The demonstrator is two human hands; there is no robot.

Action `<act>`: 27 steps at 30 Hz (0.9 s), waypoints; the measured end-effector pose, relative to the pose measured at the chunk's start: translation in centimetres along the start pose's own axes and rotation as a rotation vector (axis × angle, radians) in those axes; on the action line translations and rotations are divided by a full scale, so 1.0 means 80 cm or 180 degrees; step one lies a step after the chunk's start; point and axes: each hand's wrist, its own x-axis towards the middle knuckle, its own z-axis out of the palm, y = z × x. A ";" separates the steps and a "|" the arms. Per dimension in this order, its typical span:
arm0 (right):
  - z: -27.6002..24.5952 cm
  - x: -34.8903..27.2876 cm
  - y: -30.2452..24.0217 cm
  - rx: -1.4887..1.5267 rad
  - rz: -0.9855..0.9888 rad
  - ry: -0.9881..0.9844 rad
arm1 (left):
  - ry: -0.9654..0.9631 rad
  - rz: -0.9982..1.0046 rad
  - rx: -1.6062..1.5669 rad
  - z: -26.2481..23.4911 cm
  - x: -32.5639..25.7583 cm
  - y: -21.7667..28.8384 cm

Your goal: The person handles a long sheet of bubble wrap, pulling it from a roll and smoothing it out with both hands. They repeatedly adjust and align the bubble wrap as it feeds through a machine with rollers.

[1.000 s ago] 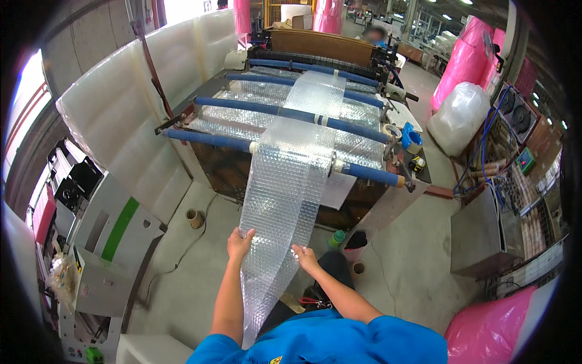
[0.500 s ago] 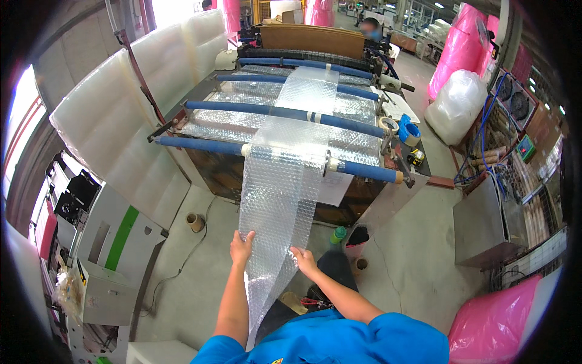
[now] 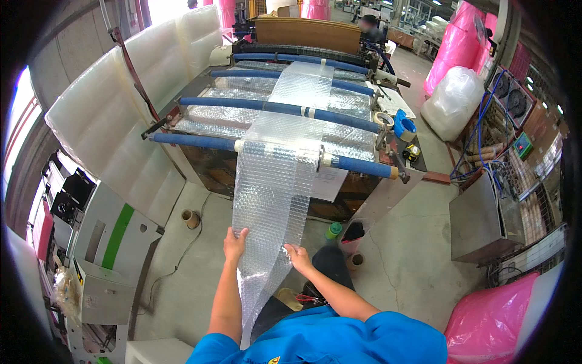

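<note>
A long strip of clear bubble wrap (image 3: 267, 200) runs over the blue rollers (image 3: 209, 103) of a machine and hangs down toward my lap. My left hand (image 3: 234, 244) grips its left edge, thumb on top. On the opposite edge, my right hand (image 3: 297, 257) pinches the film, which is bunched a little at the fingers. Below my hands the strip narrows and folds, its tail lying against my left side. On the front roller (image 3: 354, 165), the strip passes between a pale collar on the left and a metal disc on the right.
Tape rolls (image 3: 384, 119) and a tape measure (image 3: 411, 151) lie at the machine's right side. A green bottle (image 3: 333, 230) and cardboard cores (image 3: 191, 219) stand on the floor. Wrapped pink rolls (image 3: 494, 318) are at right, a grey-green cabinet (image 3: 109, 285) at left. Another person (image 3: 370, 27) is behind the machine.
The whole view has shifted slightly, with the machine a little farther left and up. Both hands keep their hold on the bubble wrap's edges.
</note>
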 end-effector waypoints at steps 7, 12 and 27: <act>0.001 0.004 0.011 -0.0028 -0.0126 0.0011 | -0.0114 -0.0061 -0.0078 -0.005 -0.003 0.004; 0.002 -0.006 0.022 -0.0124 -0.0050 0.0066 | 0.0023 -0.0006 0.0177 0.004 -0.006 -0.012; -0.063 0.113 -0.114 -0.0486 -0.0709 0.0498 | 0.0031 0.0645 -0.0404 -0.012 0.100 0.124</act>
